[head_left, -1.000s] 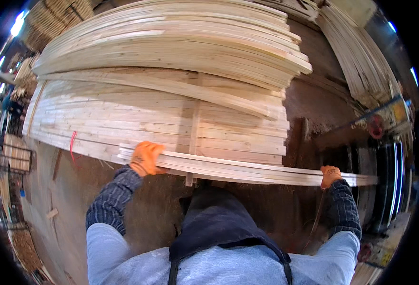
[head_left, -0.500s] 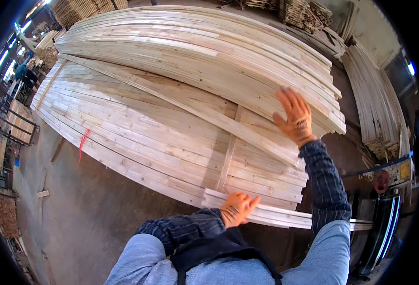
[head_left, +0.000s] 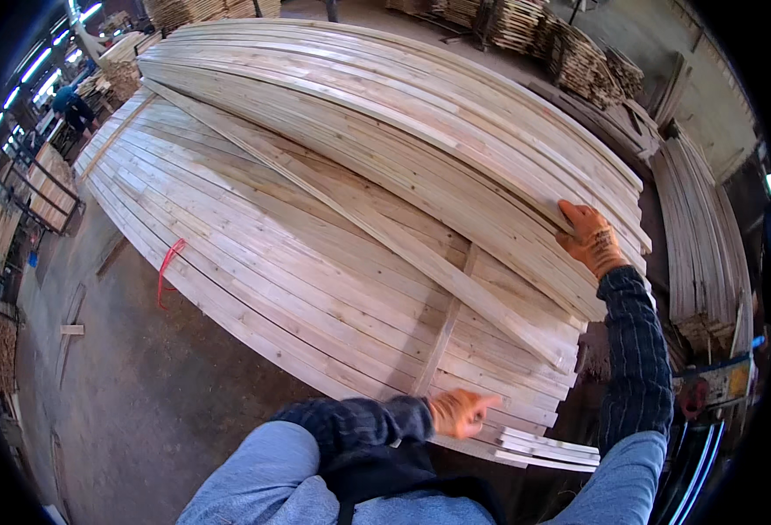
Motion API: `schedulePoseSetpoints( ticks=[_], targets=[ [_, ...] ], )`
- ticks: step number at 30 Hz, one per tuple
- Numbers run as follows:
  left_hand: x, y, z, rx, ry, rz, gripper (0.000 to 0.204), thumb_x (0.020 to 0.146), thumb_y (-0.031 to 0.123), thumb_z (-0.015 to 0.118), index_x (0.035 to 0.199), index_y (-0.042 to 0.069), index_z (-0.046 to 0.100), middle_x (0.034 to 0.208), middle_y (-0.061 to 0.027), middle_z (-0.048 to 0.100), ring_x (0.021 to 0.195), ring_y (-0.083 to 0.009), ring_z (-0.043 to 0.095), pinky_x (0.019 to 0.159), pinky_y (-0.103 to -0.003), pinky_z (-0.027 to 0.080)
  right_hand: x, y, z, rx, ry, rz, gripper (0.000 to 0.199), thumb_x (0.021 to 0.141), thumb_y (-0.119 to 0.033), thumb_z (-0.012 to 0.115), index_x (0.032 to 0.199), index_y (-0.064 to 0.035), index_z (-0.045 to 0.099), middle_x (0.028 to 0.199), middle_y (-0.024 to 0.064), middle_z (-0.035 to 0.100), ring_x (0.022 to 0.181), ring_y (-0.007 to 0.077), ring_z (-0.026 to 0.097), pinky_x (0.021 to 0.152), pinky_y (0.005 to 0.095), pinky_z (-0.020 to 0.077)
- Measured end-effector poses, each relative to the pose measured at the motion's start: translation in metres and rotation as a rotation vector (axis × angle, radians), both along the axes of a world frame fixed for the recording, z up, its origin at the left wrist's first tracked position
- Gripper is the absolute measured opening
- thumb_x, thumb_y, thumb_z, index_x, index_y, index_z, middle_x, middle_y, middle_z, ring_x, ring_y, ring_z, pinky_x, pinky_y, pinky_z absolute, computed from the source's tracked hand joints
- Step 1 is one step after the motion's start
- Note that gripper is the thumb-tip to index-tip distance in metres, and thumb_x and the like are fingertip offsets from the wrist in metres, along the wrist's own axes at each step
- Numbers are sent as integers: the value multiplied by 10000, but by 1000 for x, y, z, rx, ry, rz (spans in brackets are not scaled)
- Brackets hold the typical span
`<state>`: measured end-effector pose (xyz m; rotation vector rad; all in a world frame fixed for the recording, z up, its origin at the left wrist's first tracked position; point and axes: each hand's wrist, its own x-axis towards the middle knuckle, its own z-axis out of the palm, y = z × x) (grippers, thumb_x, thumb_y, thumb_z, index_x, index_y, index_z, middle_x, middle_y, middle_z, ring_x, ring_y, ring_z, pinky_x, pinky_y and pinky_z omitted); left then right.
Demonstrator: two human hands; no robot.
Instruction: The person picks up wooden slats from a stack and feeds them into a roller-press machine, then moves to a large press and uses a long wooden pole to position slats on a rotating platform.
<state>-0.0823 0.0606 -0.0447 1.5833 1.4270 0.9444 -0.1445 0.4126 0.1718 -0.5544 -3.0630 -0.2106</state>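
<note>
A big stack of long pale wooden planks (head_left: 315,254) fills the view, with a higher layer of planks (head_left: 420,114) on its far half. One plank (head_left: 385,236) lies slantwise across the lower layer, and a thin cross batten (head_left: 445,337) shows near me. My right hand (head_left: 591,238), in an orange glove, lies flat on the near ends of the higher layer. My left hand (head_left: 460,411), also gloved, rests at the near edge of the lower layer, fingers pointing right toward a few plank ends (head_left: 547,446) that jut out. Neither hand grips anything.
A red strap (head_left: 168,262) hangs off the stack's left side above the concrete floor (head_left: 140,394). More plank stacks stand at the right (head_left: 700,236) and far back (head_left: 534,35). A person in blue (head_left: 70,101) works far left by metal racks (head_left: 35,192). A machine (head_left: 709,385) is at right.
A second ago both hands held one long plank at the stack's near edge. They let go; my right hand rose onto the higher layer, my left stayed low, and my view swung over the stack.
</note>
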Motion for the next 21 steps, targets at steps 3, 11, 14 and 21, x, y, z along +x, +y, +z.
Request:
schedulePoseSetpoints(
  ticks=[3, 11, 14, 21],
  targets=[
    [-108, 7, 4, -8, -412, 412, 758, 875, 272, 811, 1504, 28, 465, 1227, -134, 669, 1034, -253, 678, 908, -377, 564, 6, -25, 14, 19, 28, 78, 697, 827, -283, 780, 1468, -177, 529, 1187, 160, 699, 1121, 362, 660, 967, 498, 540],
    [-372, 12, 107, 532, -1192, 1375, 535, 995, 295, 733, 1437, 84, 518, 1280, -94, 655, 1134, -247, 666, 963, -409, 578, 61, -102, -46, -149, 350, 368, 701, 750, -206, 820, 1409, -97, 606, 1031, 184, 721, 861, 391, 693, 759, 486, 572],
    [-381, 8, 63, 508, -1223, 1283, 527, 978, 244, 746, 1428, 102, 512, 1241, -91, 655, 1093, -257, 673, 944, -435, 590, 80, -98, -81, -252, 281, 306, 701, 769, -244, 826, 1422, -115, 606, 1058, 172, 725, 902, 392, 697, 786, 487, 575],
    [-342, 6, 21, 313, -1174, 1490, 440, 967, 136, 717, 1363, 95, 528, 1064, -59, 651, 929, -197, 655, 888, -408, 601, 110, -111, -137, -202, 220, 189, 694, 781, -336, 833, 1434, -237, 621, 1091, 115, 730, 955, 364, 694, 839, 496, 561]
  ],
)
